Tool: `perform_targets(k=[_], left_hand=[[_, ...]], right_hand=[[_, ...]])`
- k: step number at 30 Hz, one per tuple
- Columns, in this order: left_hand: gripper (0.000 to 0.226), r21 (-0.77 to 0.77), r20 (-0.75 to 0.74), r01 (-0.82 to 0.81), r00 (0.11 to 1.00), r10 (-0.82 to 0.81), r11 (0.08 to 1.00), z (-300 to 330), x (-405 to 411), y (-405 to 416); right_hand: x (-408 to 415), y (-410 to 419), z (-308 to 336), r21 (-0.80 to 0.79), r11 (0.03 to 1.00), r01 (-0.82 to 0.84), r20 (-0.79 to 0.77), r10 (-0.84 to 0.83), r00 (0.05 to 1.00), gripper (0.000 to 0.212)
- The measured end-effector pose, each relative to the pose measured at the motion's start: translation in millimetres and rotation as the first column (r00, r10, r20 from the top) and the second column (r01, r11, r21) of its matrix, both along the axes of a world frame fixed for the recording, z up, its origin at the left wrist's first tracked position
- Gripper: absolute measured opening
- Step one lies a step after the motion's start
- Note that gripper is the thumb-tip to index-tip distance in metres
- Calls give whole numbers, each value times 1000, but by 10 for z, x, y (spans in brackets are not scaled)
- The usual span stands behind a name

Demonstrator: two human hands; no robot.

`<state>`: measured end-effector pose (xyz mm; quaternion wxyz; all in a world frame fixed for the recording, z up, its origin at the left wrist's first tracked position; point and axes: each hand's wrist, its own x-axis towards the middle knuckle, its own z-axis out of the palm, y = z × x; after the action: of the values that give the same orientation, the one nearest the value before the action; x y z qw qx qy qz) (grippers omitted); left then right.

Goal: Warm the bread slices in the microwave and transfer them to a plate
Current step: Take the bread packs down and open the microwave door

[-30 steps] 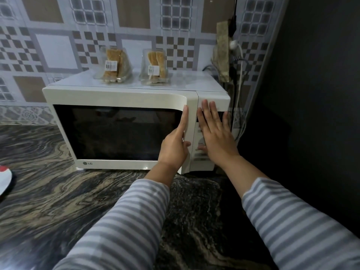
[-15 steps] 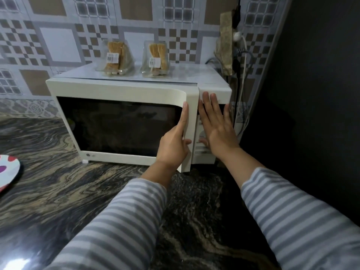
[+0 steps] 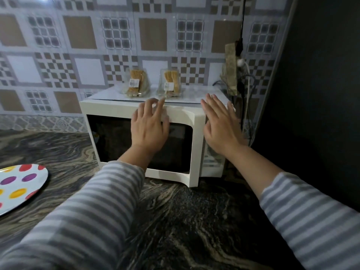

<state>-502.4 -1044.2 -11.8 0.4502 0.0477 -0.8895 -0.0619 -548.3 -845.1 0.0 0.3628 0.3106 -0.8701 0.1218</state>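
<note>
Both hands, the left hand and right hand, hover with loose fingers, holding nothing, at the microwave, whose door stands slightly ajar, while the two bread packs on top seem unopened and the dotted plate bare, so nearly everything is left.

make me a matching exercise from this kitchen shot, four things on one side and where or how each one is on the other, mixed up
Things
1. bread packs
2. plate
3. microwave door
4. right hand

Places or states
A. ajar, its right edge swung out from the body
B. on the counter at the left edge of the view
C. on top of the microwave, by the wall
D. open, in front of the control panel

Pairs: 1-C, 2-B, 3-A, 4-D
</note>
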Motion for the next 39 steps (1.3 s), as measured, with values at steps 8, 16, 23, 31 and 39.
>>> perform_targets(k=[8, 16, 23, 31, 39], left_hand=[[67, 52, 351, -37, 936, 16, 998, 167, -140, -130], [71, 15, 425, 66, 903, -66, 998, 235, 93, -276], [69, 12, 474, 159, 868, -146, 987, 292, 549, -447], [68, 13, 555, 237, 806, -204, 971, 362, 1219, -809], [70, 31, 641, 210, 746, -180, 977, 485, 1794, -1233]], right_hand=[[-62, -268, 202, 207, 969, 135, 202, -177, 963, 64], [331, -379, 236, 204, 949, 240, 242, -286, 927, 68], [1029, -552, 245, 216, 913, 346, 255, -395, 883, 69], [1955, -905, 325, 206, 917, 340, 320, -392, 863, 58], [2508, -1380, 411, 223, 958, 180, 376, -255, 891, 60]])
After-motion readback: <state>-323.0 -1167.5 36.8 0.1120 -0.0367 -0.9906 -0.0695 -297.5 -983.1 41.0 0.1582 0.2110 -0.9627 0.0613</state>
